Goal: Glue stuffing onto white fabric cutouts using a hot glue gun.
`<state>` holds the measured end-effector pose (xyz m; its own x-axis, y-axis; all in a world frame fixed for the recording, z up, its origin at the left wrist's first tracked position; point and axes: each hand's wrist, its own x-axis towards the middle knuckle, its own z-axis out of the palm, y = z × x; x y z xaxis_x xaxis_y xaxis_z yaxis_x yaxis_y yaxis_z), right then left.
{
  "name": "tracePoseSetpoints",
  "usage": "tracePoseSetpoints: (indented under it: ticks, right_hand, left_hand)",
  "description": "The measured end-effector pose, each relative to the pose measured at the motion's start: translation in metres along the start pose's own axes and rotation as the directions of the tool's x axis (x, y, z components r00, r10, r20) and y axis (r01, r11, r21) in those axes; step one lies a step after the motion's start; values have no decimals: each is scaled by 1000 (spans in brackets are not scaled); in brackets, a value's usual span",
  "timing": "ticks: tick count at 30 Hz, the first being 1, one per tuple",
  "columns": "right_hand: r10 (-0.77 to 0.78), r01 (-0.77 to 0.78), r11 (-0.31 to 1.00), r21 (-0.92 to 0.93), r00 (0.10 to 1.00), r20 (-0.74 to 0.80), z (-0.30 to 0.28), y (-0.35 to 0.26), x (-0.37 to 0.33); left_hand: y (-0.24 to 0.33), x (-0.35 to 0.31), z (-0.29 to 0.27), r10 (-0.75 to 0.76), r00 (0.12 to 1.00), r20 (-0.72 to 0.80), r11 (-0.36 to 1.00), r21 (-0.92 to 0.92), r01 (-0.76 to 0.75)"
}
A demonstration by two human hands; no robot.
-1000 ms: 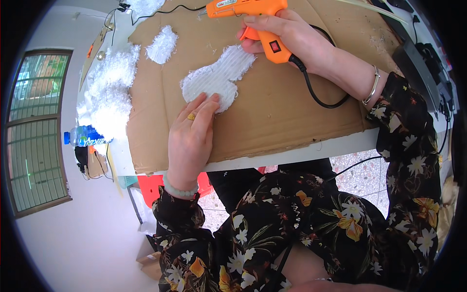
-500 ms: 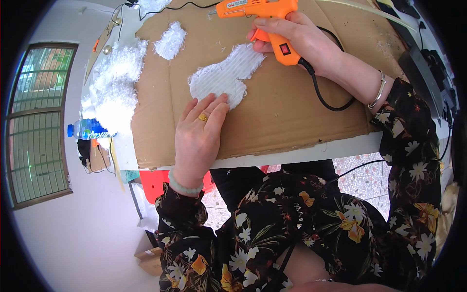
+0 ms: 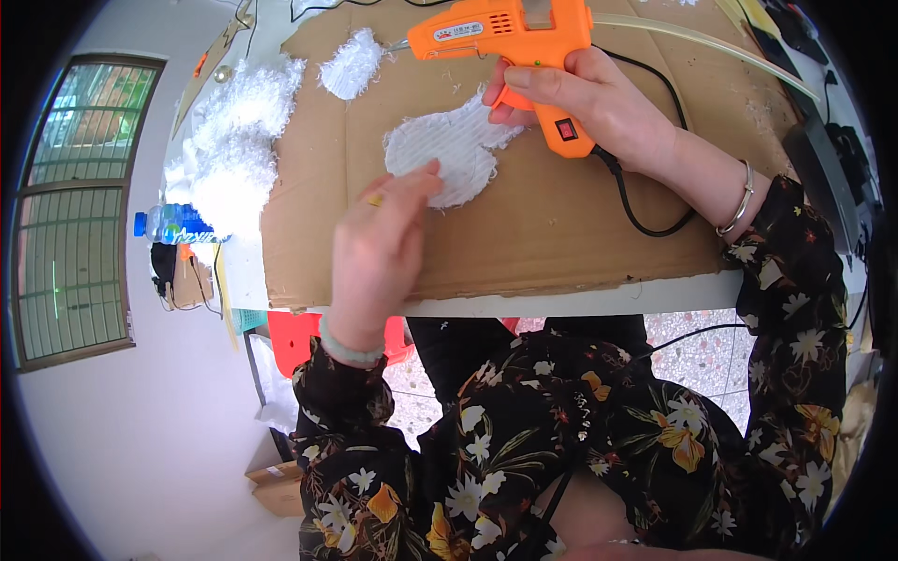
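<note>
My right hand point(image 3: 617, 107) is wrapped around the handle of an orange hot glue gun point(image 3: 468, 30), fingers at its trigger. The gun's metal nozzle points left, close to a small white fluffy fabric piece point(image 3: 352, 65). Below the gun lies a larger, irregular white fabric piece point(image 3: 435, 145) with frayed edges and a ribbed face up. My left hand point(image 3: 379, 248) is a little blurred at that piece's lower left edge. Its fingers are loosely bent and apart, with nothing visible in them; whether a fingertip touches the fabric I cannot tell.
A cardboard sheet point(image 3: 524, 252) covers the white table. White fluffy material point(image 3: 234, 140) is heaped on the left, near a blue-capped bottle point(image 3: 182, 224). The gun's black cord point(image 3: 629, 201) loops by my right wrist, and a long translucent glue stick point(image 3: 697, 42) extends from its rear.
My left hand has lifted from lying flat on the larger fabric piece and drawn its fingers in. The glue gun stays in my right hand; its nozzle now appears beside the small piece.
</note>
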<state>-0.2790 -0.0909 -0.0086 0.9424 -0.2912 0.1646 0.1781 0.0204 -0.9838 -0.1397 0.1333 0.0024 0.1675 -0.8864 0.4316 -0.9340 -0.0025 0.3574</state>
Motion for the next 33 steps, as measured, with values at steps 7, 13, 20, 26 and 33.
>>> tracePoseSetpoints:
  ticks: [7, 13, 20, 26, 33]
  right_hand:
    - [-3, 3, 1000, -12, 1000, -14, -3, 2, -1]
    - [10, -10, 1000, 0, 1000, -12, -1, 3, 1]
    - [14, -14, 1000, -7, 1000, 1, 1, 2, 4]
    - [27, -27, 1000, -10, 1000, -2, 0, 1, 1]
    - [-45, 46, 998, -32, 999, 30, -5, -10, -3]
  left_hand:
    - [-46, 44, -7, -321, 945, -70, 947, -54, 317]
    - [-72, 64, 14, -331, 938, 101, 934, -111, 341]
    - [-64, 61, 14, -458, 885, 84, 882, -85, 464]
    - [-47, 48, 9, -314, 935, -162, 949, -93, 303]
    - [13, -2, 0, 52, 991, 124, 979, 192, -75]
